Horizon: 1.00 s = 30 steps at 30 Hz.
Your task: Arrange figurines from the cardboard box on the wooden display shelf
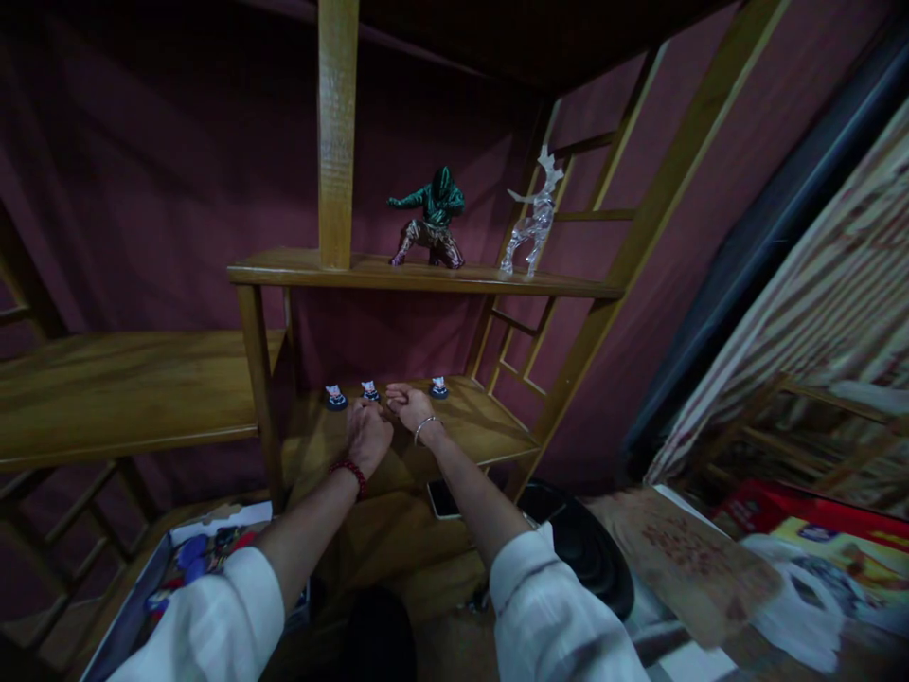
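Both hands are over the lower wooden shelf (490, 426), close together. My left hand (369, 438), with a red bead bracelet at its wrist, is closed with its fingers curled. It lies just in front of a small white-and-dark animal figurine (369, 389); whether it touches the figurine is unclear. My right hand (410, 405), wearing a silver bangle, has bent fingers pointing left toward the left hand. Anything within either grip is hidden. Similar figurines stand on round dark bases at both sides, a left one (335, 397) and a right one (438, 387).
A green-hooded crouching figure (433, 218) and a clear deer figurine (532, 223) stand on the upper shelf (426, 277). Below are a phone (443, 500), a dark round stool (582, 545) and an open box (132, 597) of colourful items. A plastic bag (799, 606) lies right.
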### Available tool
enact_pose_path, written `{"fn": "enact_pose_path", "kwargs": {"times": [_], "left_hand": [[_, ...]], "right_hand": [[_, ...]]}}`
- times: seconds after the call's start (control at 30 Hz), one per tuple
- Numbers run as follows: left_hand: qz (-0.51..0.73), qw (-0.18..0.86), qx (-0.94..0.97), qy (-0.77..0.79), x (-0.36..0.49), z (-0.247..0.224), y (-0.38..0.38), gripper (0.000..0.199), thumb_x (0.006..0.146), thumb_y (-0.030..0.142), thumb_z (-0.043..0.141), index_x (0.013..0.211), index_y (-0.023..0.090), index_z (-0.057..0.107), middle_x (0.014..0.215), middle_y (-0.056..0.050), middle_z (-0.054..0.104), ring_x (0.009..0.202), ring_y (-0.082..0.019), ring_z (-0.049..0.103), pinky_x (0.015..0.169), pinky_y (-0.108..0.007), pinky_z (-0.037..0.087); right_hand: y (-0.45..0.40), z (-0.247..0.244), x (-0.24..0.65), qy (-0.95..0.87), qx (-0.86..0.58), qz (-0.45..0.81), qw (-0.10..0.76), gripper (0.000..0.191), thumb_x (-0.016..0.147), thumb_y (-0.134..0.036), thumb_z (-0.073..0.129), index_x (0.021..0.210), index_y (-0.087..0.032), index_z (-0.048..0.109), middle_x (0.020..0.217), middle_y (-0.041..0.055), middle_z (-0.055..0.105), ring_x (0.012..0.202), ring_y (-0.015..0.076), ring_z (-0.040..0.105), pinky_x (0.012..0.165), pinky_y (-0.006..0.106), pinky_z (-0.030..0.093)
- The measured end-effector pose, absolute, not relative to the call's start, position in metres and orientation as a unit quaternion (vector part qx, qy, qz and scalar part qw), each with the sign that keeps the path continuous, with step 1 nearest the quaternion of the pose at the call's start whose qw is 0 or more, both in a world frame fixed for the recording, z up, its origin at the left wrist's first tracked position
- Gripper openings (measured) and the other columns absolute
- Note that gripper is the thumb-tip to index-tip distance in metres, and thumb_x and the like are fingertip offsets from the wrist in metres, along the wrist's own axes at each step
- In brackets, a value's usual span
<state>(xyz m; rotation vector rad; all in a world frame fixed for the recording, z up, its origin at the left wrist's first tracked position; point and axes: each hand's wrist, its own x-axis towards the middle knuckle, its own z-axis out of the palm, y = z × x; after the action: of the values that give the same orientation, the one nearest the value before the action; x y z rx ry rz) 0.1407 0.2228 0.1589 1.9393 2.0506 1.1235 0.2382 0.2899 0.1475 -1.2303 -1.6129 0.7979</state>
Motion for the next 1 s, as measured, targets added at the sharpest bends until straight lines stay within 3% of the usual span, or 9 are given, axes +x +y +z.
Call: {"fn": "enact_pose_path", "kwargs": {"times": [0.17, 0.33, 0.5, 1.0], "left_hand": [[0.383, 0.069, 0.622, 0.679, 0.139, 0.161, 0.224, 0.017, 0.065, 0.008, 0.046, 0.072, 0.014, 0.060, 0.094, -0.012, 0.058, 0.097, -0.021, 0.050, 0.085, -0.030, 0.036], [0.381, 0.100, 0.613, 0.685, 0.138, 0.164, 0.225, 0.016, 0.071, 0.015, 0.045, 0.067, 0.015, 0.060, 0.095, -0.012, 0.060, 0.092, -0.022, 0.054, 0.078, -0.030, 0.039], [0.359, 0.101, 0.610, 0.699, 0.139, 0.165, 0.227, 0.018, 0.072, 0.017, 0.045, 0.074, 0.014, 0.063, 0.098, -0.014, 0.061, 0.093, -0.025, 0.055, 0.075, -0.030, 0.040], [0.346, 0.093, 0.630, 0.689, 0.138, 0.166, 0.227, 0.026, 0.074, 0.018, 0.041, 0.086, 0.015, 0.064, 0.098, -0.012, 0.062, 0.095, -0.024, 0.054, 0.081, -0.031, 0.041]], "right_hand": [[0.286, 0.153, 0.234, -0.680, -0.519, 0.305, 0.419, 0.037, 0.067, -0.002, 0.054, 0.103, -0.011, 0.058, 0.102, 0.0082, 0.064, 0.095, 0.0138, 0.060, 0.086, 0.025, 0.047], [0.281, 0.159, 0.234, -0.709, -0.544, 0.267, 0.362, 0.042, 0.068, -0.011, 0.059, 0.109, -0.018, 0.056, 0.102, 0.0028, 0.065, 0.097, 0.0149, 0.059, 0.087, 0.025, 0.046], [0.282, 0.161, 0.232, -0.736, -0.546, 0.225, 0.330, 0.043, 0.068, -0.012, 0.056, 0.110, -0.022, 0.057, 0.099, -0.0012, 0.066, 0.096, 0.0139, 0.059, 0.086, 0.022, 0.045], [0.295, 0.149, 0.226, -0.698, -0.549, 0.259, 0.379, 0.039, 0.061, -0.014, 0.064, 0.098, -0.023, 0.062, 0.095, -0.0029, 0.067, 0.087, 0.0135, 0.062, 0.082, 0.023, 0.047]]}}
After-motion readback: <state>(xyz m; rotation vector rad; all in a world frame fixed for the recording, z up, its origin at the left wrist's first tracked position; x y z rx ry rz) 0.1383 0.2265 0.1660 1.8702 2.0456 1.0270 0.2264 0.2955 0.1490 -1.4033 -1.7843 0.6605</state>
